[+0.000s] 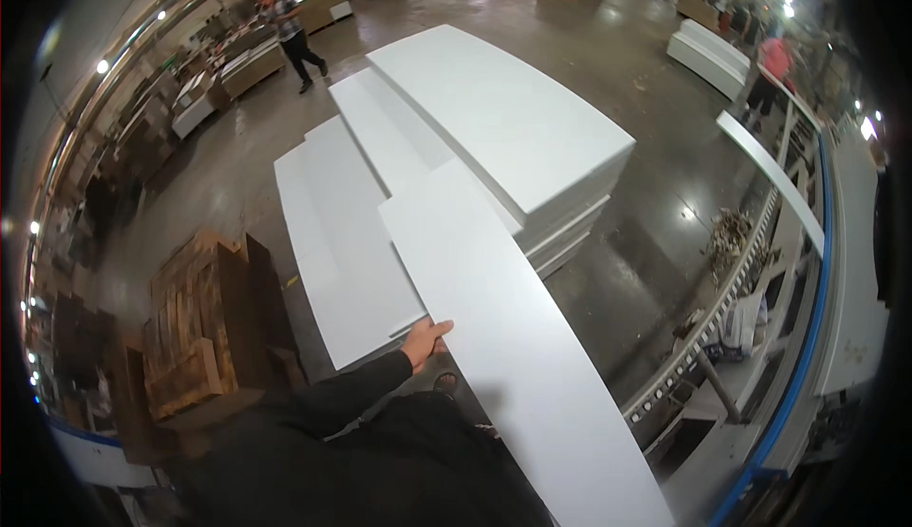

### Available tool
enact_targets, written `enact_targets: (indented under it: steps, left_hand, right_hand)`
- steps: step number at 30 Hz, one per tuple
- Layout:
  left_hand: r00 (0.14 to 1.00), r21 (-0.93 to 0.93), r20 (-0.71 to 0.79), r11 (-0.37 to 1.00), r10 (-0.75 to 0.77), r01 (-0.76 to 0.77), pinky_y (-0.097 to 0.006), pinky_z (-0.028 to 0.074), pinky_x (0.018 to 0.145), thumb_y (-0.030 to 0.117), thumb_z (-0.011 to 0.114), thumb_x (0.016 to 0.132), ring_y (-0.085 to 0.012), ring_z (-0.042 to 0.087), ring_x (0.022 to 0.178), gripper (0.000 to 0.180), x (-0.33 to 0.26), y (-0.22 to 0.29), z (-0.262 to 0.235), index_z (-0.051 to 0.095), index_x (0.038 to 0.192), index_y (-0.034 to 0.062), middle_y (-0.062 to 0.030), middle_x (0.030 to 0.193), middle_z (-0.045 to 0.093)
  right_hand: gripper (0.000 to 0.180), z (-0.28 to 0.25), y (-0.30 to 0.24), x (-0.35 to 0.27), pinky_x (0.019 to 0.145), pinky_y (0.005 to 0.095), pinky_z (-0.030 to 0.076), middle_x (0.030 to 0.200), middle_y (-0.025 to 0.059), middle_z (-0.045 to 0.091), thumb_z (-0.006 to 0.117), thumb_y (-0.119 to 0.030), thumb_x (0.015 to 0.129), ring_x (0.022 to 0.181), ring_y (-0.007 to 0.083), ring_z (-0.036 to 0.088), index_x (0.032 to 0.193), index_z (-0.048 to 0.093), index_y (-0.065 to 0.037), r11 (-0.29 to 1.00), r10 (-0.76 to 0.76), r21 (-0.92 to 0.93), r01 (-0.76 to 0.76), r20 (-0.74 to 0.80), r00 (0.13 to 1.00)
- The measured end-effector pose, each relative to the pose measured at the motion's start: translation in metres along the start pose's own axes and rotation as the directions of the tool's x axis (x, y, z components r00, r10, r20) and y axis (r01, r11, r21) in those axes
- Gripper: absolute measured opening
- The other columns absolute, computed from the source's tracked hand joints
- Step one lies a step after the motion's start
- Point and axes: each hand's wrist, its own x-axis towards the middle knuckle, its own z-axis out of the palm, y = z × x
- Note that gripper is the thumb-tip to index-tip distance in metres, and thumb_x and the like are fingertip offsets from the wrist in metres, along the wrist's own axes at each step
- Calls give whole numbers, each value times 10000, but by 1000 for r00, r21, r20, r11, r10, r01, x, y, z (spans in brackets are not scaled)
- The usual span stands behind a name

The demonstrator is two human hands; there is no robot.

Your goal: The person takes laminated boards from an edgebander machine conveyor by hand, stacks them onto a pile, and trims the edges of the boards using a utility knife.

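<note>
The left hand grips a white board by its left edge, the thumb at the upper face and the fingers partly hidden. The right hand is out of view, so I cannot tell what it holds or how wide it is.

The board lies face up in front of the person, its long axis running from upper left, away from the body, to lower right, where the near end passes out of the picture. Its far end overlaps other white boards: a low pile on the left and a middle pile. Beyond stands a taller stack, its long axis slanting likewise.

On the right, a white strip rests by a blue rail. Any print on the pale bag below is too small to read.
</note>
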Motion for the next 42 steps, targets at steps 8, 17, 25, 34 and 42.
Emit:
enact_targets:
  steps: [8,17,25,34,42]
  left_hand:
    - [970,185,-158,970,185,-155,-287,445,573,224,689,927,-106,482,659,417,76,34,-91,467,1178,-26,-25,821,489]
    - [867,310,-74,837,493,-450,-395,361,1118,204,570,1009,-372,483,1317,802,139,35,-89,59,1564,-68,-289,1415,475]
    - [870,516,-121,780,477,-355,-431,289,1186,247,531,1020,-440,337,1441,814,152,44,-81,20,1550,-100,-371,1548,268]
    - [841,718,-155,644,518,-264,-465,209,1224,302,546,1013,-465,227,1479,812,188,85,-79,105,1528,-145,-363,1588,175]
    - [803,619,-183,701,568,-354,-388,121,1257,265,516,1037,-359,163,1532,715,256,123,-119,179,1538,-117,-267,1631,195]
  right_hand:
    - [585,36,-47,-174,930,471,503,1230,308,646,372,-420,1073,1080,460,630,1258,589,91,997,0,-71,-7,-100,995]
    - [446,155,-174,-297,980,332,434,1303,144,596,540,-45,988,1130,222,569,1416,461,54,725,-548,625,291,266,793]
    - [481,241,-256,-375,753,241,453,1072,25,644,526,37,976,859,96,567,1453,459,29,655,-681,696,295,372,631]
    - [501,298,-333,-408,788,280,527,1200,66,644,595,-69,973,989,139,626,1451,482,24,647,-689,740,182,466,555]
    - [516,309,-404,-437,985,382,458,1349,63,578,619,-124,973,1170,188,579,1463,460,-81,749,-608,659,-68,725,323]
